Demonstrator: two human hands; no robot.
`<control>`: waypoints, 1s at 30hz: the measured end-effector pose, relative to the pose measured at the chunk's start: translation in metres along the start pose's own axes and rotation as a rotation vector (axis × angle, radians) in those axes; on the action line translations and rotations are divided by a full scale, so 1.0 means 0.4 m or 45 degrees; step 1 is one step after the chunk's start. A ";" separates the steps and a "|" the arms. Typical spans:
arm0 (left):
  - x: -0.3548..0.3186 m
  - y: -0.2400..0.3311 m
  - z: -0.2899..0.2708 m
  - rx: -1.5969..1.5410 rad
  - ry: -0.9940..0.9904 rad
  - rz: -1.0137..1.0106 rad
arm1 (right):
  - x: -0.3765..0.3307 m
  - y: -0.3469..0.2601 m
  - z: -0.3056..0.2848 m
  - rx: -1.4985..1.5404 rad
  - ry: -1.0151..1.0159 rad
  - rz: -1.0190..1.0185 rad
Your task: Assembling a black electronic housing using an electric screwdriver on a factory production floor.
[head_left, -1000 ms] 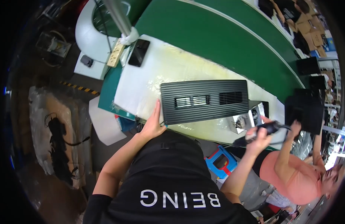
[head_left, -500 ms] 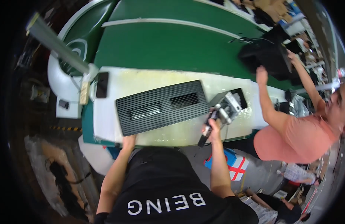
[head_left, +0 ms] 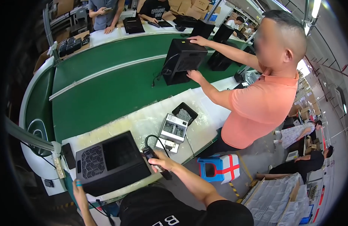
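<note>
A black computer case (head_left: 119,177) lies on the pale padded worktop before me. Its top face shows a hexagon-pattern vent beside a wide rectangular opening. At the case's near left corner, my left hand (head_left: 80,196) grips the side, with a bit of blue on one finger. My right hand (head_left: 161,161) is closed round a black corded electric screwdriver (head_left: 148,152), held at the right end of the case. Just beyond it stands a silver screw feeder (head_left: 174,129) with a clear window. A black tray (head_left: 193,112) of small screws sits behind the feeder.
Across the green conveyor (head_left: 106,79), a co-worker in an orange shirt (head_left: 260,107) holds another black case (head_left: 183,60). A phone (head_left: 69,156) lies left of my case, near a metal post (head_left: 34,137). A blue, white and red stool (head_left: 219,168) stands on the floor at right.
The case has been turned from its ribbed face to its vented face. My view has swung up and right. The co-worker's case now stands upright on the conveyor. The screwdriver stays in my right hand.
</note>
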State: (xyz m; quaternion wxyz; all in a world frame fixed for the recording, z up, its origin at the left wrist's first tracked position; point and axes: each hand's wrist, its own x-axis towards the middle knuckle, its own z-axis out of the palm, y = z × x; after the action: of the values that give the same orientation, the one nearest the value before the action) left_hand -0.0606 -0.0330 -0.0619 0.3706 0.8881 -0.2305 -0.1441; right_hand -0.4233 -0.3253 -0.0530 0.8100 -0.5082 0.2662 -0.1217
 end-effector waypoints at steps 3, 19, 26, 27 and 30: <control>-0.046 0.267 -0.114 0.339 -0.043 -0.006 | -0.015 -0.075 0.013 -0.081 -0.140 0.054; 0.035 0.382 -0.051 0.643 -0.295 0.730 | -0.142 -0.179 -0.034 -0.437 1.215 -1.040; 0.007 0.587 0.292 0.251 -0.696 1.043 | -0.046 -0.082 -0.073 -0.558 1.235 -1.238; 0.003 0.610 0.319 0.300 -0.829 0.927 | -0.040 -0.071 -0.073 -0.595 1.218 -1.238; 0.002 0.601 0.363 0.275 -0.928 0.779 | -0.058 -0.050 -0.050 -0.507 1.203 -1.202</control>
State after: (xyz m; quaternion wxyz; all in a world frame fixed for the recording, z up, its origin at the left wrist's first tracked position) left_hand -0.1946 -0.2684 0.0129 0.1968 0.7048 -0.6093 -0.3052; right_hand -0.4524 -0.3387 -0.0351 0.3592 -0.6011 0.3578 -0.6177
